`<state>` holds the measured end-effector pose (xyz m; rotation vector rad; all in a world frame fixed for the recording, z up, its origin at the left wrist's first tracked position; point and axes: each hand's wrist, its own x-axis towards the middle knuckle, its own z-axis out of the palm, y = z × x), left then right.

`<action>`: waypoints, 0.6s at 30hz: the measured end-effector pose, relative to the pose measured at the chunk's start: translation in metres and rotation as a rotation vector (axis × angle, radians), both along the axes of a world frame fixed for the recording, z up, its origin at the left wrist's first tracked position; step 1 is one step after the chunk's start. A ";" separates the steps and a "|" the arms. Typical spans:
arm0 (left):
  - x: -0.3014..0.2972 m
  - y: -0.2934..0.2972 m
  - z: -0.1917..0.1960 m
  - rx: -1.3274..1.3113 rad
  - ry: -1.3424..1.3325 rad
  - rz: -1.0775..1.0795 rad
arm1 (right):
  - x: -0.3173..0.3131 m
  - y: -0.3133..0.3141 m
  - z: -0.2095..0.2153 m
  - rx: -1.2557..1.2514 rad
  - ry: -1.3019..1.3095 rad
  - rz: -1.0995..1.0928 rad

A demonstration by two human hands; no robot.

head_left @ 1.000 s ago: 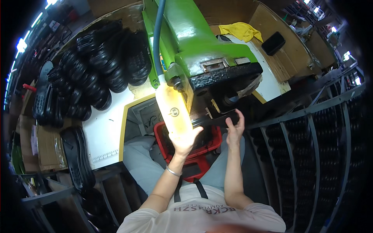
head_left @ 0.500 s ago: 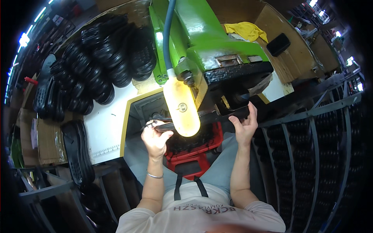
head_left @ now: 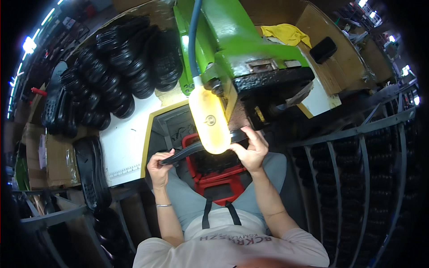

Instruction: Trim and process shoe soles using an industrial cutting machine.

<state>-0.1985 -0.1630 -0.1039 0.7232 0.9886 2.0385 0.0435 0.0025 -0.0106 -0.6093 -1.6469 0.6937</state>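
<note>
A black shoe sole [head_left: 186, 152] is stretched between my two hands, below the head of a green machine [head_left: 263, 60]. My left hand [head_left: 158, 169] pinches its left end, which tilts down toward me. At the other end, my right hand [head_left: 251, 152] has its thumb and fingers closed around the sole. A glowing lamp [head_left: 210, 119] on a blue-grey flexible neck hangs in front and hides the sole's middle. Just beyond my right fingers is the dark working part [head_left: 257, 117] of the machine, partly in shadow.
Stacked black soles [head_left: 118, 67] cover the white table [head_left: 127, 140] at left; another sole [head_left: 92, 172] stands by its edge. Between my knees is a red container [head_left: 219, 187] with black scraps. A yellow cloth [head_left: 286, 34] and black phone [head_left: 323, 50] lie back right. A metal rack [head_left: 353, 134] holds soles at right.
Both hands have come down toward me, the left also moving left and the right moving left, away from the machine head. The sole now spans plainly between them.
</note>
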 end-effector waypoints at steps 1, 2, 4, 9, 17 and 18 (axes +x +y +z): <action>0.001 0.006 0.007 -0.083 0.259 0.034 | 0.002 0.001 0.001 -0.004 -0.010 -0.012; 0.005 0.014 0.015 -0.167 0.515 0.068 | 0.008 0.003 0.002 -0.009 -0.023 -0.024; 0.026 0.035 0.045 -0.135 0.685 0.136 | 0.028 0.010 -0.002 0.002 -0.048 -0.107; 0.085 0.095 0.115 -0.019 0.954 0.342 | 0.088 0.042 -0.003 -0.209 0.307 -0.087; 0.094 0.118 0.100 0.056 1.136 0.371 | 0.101 0.061 -0.017 -0.256 0.394 -0.112; 0.090 0.114 0.098 0.054 1.138 0.370 | 0.097 0.061 -0.018 -0.259 0.395 -0.111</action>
